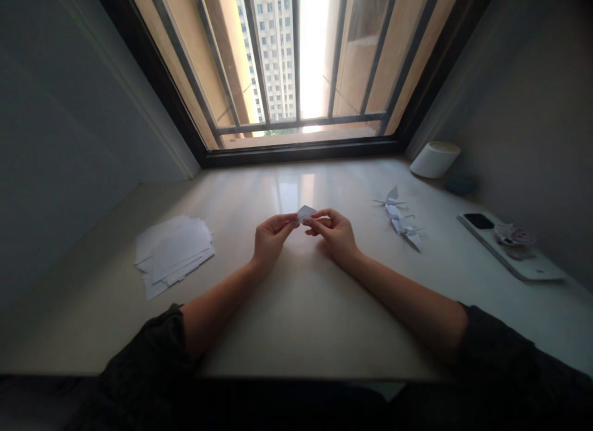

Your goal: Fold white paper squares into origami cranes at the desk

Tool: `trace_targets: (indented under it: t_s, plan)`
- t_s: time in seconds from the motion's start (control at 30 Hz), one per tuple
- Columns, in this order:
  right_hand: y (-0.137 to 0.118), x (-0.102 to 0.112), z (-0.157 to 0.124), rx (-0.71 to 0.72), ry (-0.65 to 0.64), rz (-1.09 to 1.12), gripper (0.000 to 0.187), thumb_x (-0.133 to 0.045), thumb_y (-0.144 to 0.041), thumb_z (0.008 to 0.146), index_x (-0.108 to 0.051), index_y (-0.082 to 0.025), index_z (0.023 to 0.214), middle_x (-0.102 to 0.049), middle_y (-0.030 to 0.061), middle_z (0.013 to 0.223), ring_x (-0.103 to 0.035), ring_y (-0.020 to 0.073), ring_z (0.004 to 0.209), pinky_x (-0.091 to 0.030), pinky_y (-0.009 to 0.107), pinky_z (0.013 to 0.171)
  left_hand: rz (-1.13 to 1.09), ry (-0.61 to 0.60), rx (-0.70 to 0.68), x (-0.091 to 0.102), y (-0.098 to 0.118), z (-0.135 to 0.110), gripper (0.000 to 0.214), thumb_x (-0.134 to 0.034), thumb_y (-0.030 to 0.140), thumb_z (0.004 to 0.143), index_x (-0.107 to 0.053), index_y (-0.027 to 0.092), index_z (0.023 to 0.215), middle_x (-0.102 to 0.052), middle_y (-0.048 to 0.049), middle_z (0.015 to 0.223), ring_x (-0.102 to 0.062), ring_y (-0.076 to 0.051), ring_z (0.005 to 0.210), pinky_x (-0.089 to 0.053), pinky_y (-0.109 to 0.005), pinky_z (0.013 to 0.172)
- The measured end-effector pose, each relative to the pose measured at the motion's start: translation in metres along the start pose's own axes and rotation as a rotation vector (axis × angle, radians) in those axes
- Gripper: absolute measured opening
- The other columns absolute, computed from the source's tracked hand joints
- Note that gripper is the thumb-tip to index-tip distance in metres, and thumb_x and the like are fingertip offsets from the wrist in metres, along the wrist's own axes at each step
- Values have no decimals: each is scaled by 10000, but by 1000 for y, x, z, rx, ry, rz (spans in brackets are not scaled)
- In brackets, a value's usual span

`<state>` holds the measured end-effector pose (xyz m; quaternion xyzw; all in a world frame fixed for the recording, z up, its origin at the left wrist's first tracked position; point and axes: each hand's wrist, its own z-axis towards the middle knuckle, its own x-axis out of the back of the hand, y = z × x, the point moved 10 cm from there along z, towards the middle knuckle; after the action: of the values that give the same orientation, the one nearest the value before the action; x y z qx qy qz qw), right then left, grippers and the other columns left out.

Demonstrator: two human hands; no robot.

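A small piece of folded white paper (306,212) is held between both hands, just above the middle of the pale sill. My left hand (274,235) pinches its left corner between thumb and fingertips. On the other side, my right hand (336,233) grips the right part, thumb and index finger pressed on it; the other fingers are curled beneath. The paper's lower edge is partly covered by the fingertips. To the right lie folded paper cranes (399,220), close together with their wings spread. A loose stack of white paper sheets (175,252) rests to the left.
A phone (509,249) lies at the right with a small round object (514,234) on it. Behind it, a white cup-like container (435,159) stands against the wall near a dark small object (459,184). A barred window (299,153) closes off the far side.
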<state>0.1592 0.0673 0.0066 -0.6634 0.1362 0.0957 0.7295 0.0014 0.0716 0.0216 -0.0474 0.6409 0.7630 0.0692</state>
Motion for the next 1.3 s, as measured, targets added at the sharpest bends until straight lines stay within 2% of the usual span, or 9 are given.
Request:
trace_targets:
  t_s: [0.3,0.43,0.6,0.67,0.8,0.87,1.0,1.3]
  plan:
    - [4,3,3,-21,19,22,415,-861,-426,516,-583,-201,726,-715,-10,644,-665,153,574,-573,315,630,47,-42,15,-2,-6,1,252,-757,343,720,-666,168,876,-742,-50,779,-715,-206,804,-500,-312,754]
    - [5,6,4,-9,39,28,399,-864,-406,512,-578,-196,694,-689,-18,633,-633,129,560,-560,288,589,56,-64,26,-3,-8,1,266,-742,370,732,-631,167,863,-740,-55,781,-715,-217,824,-493,-316,764]
    - [0,6,3,41,58,-6,406,-851,-436,530,-559,-196,677,-639,-28,617,-605,122,554,-540,276,550,70,-64,68,-3,-11,2,489,-765,376,708,-569,185,1114,-747,-61,823,-703,-204,825,-491,-305,755]
    - [-4,5,2,76,52,-16,404,-847,-438,542,-546,-199,667,-608,-41,595,-587,116,546,-535,274,549,73,-85,97,-5,-15,2,568,-792,365,675,-547,193,1158,-746,-54,834,-695,-196,810,-490,-294,740]
    - [-7,4,1,112,46,-26,383,-841,-427,564,-545,-202,657,-577,-52,577,-558,107,534,-525,274,549,99,-183,111,-13,-18,3,362,-792,393,657,-653,153,890,-733,-62,873,-675,-189,819,-483,-282,745]
    - [-5,5,1,107,47,-30,375,-838,-423,571,-548,-203,661,-577,-51,574,-555,107,536,-520,272,547,126,-175,103,-12,-17,3,316,-767,419,680,-674,144,805,-723,-58,833,-663,-180,797,-478,-278,738]
    - [-4,3,1,106,34,-23,355,-833,-396,590,-547,-203,675,-586,-54,581,-561,102,544,-518,262,554,139,-113,92,-6,-14,3,305,-761,430,687,-691,146,770,-708,-50,772,-643,-160,747,-473,-271,721]
    - [-6,0,-1,96,6,-68,376,-809,-440,613,-522,-213,700,-619,-46,607,-599,121,570,-528,269,545,150,-96,79,-7,-11,3,334,-740,477,696,-694,150,749,-712,-55,744,-649,-166,728,-482,-280,703]
